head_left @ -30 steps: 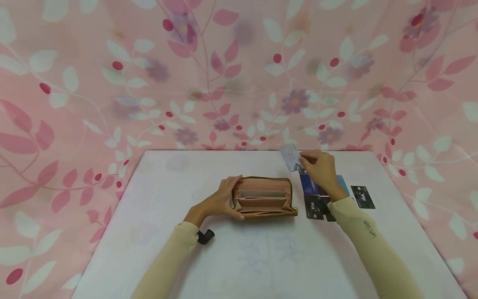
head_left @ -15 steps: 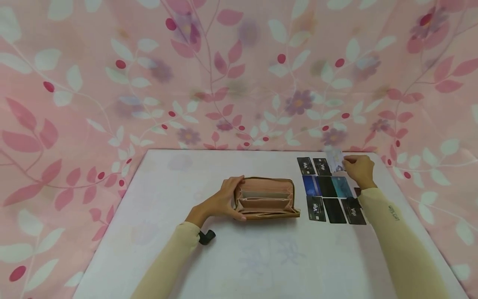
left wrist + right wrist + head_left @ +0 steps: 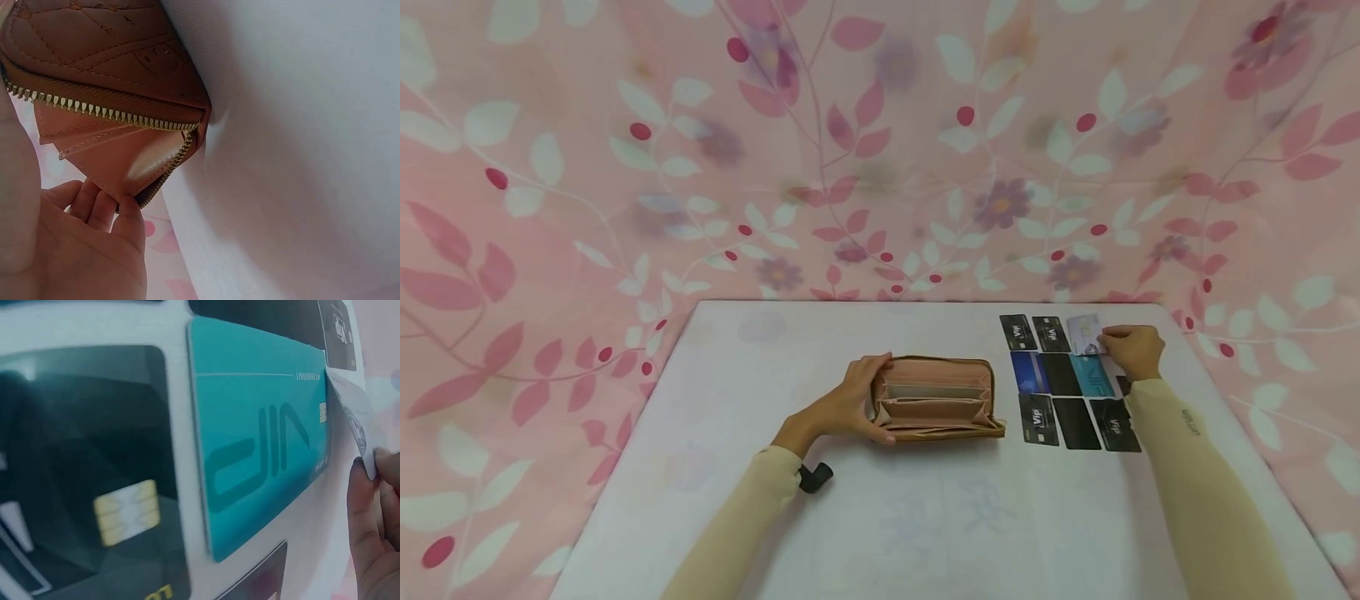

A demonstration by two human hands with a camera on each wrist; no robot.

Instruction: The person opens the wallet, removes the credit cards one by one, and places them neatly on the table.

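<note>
A tan zip-around wallet (image 3: 934,408) stands unzipped on the table, its inner pockets facing up. My left hand (image 3: 842,405) grips its left end, thumb at the near edge and fingers at the far one. In the left wrist view, the brass zip teeth (image 3: 106,111) and the fingers (image 3: 128,222) on the wallet's edge show. At the right end of the back row of cards, my right hand (image 3: 1137,350) pinches a silver card (image 3: 1082,335) by its right edge. The right wrist view has this card tilted beside the teal VIP card (image 3: 262,431).
Several cards lie in rows right of the wallet: black VIP cards (image 3: 1018,332) at the back, a blue card (image 3: 1028,372) and the teal one mid-row, more black cards (image 3: 1077,423) in front. A pink floral cloth (image 3: 850,167) hangs behind the white table (image 3: 760,367).
My right hand has carried the silver card rightward from near the wallet, then lowered it at the right end of the back row. My left hand stays on the wallet.
</note>
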